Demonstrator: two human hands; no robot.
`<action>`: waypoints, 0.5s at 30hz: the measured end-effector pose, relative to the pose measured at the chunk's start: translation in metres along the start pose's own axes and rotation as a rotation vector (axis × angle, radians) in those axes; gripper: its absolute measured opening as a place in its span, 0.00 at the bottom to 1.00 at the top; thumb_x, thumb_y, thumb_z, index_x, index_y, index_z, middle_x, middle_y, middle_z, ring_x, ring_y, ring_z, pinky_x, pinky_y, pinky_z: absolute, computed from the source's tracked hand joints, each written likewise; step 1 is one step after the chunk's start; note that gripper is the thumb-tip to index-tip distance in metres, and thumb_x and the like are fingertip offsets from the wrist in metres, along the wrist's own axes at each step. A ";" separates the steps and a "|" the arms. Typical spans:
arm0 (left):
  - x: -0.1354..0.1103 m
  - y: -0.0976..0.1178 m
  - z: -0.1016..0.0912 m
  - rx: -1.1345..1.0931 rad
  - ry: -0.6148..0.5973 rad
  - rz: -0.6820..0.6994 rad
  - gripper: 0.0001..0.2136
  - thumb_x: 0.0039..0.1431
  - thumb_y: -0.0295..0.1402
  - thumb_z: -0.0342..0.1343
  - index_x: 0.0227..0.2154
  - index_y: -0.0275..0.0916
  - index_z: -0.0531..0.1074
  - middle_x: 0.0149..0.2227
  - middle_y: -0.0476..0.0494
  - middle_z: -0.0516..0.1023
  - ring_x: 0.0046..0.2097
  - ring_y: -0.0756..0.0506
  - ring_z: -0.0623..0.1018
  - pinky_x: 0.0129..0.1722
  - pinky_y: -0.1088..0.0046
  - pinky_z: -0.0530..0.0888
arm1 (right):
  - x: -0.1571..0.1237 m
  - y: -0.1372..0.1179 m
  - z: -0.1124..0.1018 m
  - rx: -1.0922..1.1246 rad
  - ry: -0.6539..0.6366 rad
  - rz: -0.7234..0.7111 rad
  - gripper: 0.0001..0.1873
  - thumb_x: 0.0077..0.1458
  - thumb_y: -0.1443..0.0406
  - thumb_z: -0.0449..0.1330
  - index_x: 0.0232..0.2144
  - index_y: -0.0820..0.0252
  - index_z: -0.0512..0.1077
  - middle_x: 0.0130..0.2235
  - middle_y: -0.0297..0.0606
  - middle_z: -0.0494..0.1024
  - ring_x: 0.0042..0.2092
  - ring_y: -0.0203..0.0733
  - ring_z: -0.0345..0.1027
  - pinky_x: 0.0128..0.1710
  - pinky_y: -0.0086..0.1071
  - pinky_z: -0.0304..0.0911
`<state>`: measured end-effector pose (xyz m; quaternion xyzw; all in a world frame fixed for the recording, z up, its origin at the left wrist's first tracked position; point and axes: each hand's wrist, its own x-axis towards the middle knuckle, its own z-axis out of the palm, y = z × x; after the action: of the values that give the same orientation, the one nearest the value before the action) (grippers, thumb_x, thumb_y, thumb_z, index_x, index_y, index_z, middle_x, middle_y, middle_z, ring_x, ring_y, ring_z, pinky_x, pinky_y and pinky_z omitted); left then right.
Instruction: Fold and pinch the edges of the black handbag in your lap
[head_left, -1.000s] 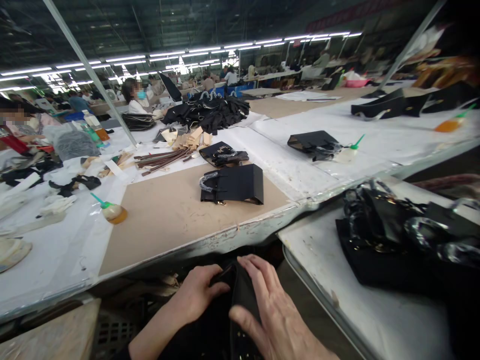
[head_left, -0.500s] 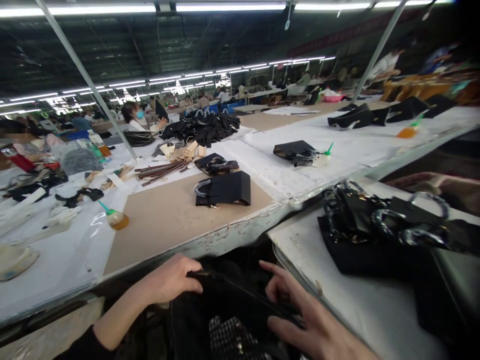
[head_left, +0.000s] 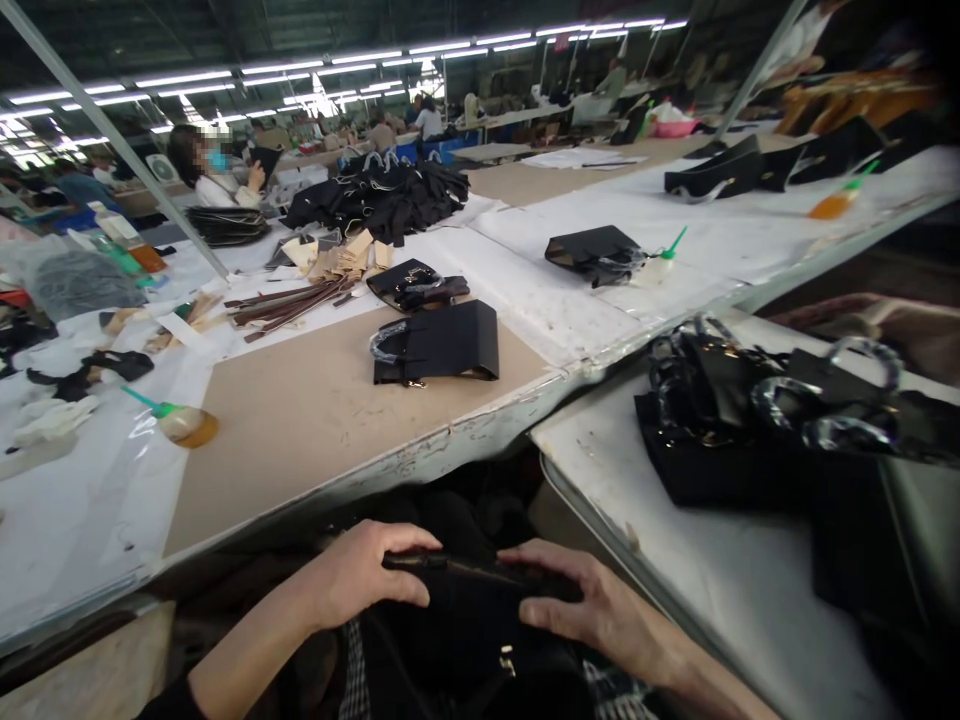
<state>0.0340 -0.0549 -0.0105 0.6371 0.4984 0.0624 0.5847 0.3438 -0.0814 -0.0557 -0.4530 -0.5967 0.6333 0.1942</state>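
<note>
Near, below the table edge: a black bag sits in the lap, held by its top rim; its inside cannot be seen. The left hand curls its fingers over the rim. The right hand lays its fingers close together along it; half a second earlier they were spread. Beyond, on the brown board: a glue bottle holding amber liquid and a folded black bag. Farthest: a heap of black pieces.
</note>
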 end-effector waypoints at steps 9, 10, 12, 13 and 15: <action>0.022 -0.007 0.000 0.069 0.022 -0.009 0.08 0.54 0.35 0.66 0.37 0.46 0.85 0.31 0.56 0.82 0.38 0.45 0.78 0.36 0.77 0.67 | 0.005 0.006 0.016 0.146 0.118 0.139 0.18 0.54 0.55 0.68 0.46 0.53 0.83 0.39 0.33 0.85 0.42 0.48 0.77 0.42 0.33 0.70; 0.023 -0.009 0.000 0.042 0.019 -0.010 0.08 0.54 0.35 0.65 0.37 0.45 0.85 0.32 0.55 0.82 0.39 0.45 0.79 0.37 0.77 0.68 | 0.005 0.005 0.017 0.158 0.139 0.149 0.17 0.54 0.55 0.67 0.45 0.53 0.83 0.38 0.33 0.85 0.41 0.48 0.77 0.41 0.32 0.70; 0.025 -0.012 0.001 0.007 0.023 -0.013 0.08 0.56 0.35 0.64 0.37 0.43 0.85 0.34 0.54 0.83 0.40 0.44 0.78 0.39 0.76 0.68 | 0.006 0.003 0.019 0.173 0.172 0.163 0.16 0.54 0.55 0.67 0.43 0.53 0.84 0.37 0.33 0.85 0.40 0.47 0.77 0.40 0.31 0.70; 0.025 -0.013 0.002 0.002 0.030 -0.015 0.08 0.56 0.36 0.63 0.36 0.42 0.85 0.33 0.53 0.82 0.39 0.44 0.78 0.39 0.75 0.68 | 0.006 0.003 0.020 0.176 0.185 0.166 0.16 0.54 0.55 0.67 0.42 0.53 0.84 0.37 0.33 0.85 0.40 0.47 0.77 0.40 0.31 0.70; 0.026 -0.015 0.003 0.010 0.050 -0.014 0.09 0.57 0.37 0.62 0.35 0.40 0.84 0.32 0.52 0.81 0.37 0.45 0.76 0.38 0.75 0.67 | 0.008 0.003 0.022 0.174 0.217 0.166 0.16 0.53 0.54 0.67 0.41 0.54 0.84 0.37 0.34 0.85 0.40 0.47 0.77 0.40 0.31 0.70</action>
<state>0.0410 -0.0410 -0.0366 0.6345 0.5177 0.0717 0.5695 0.3233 -0.0887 -0.0635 -0.5479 -0.4754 0.6440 0.2430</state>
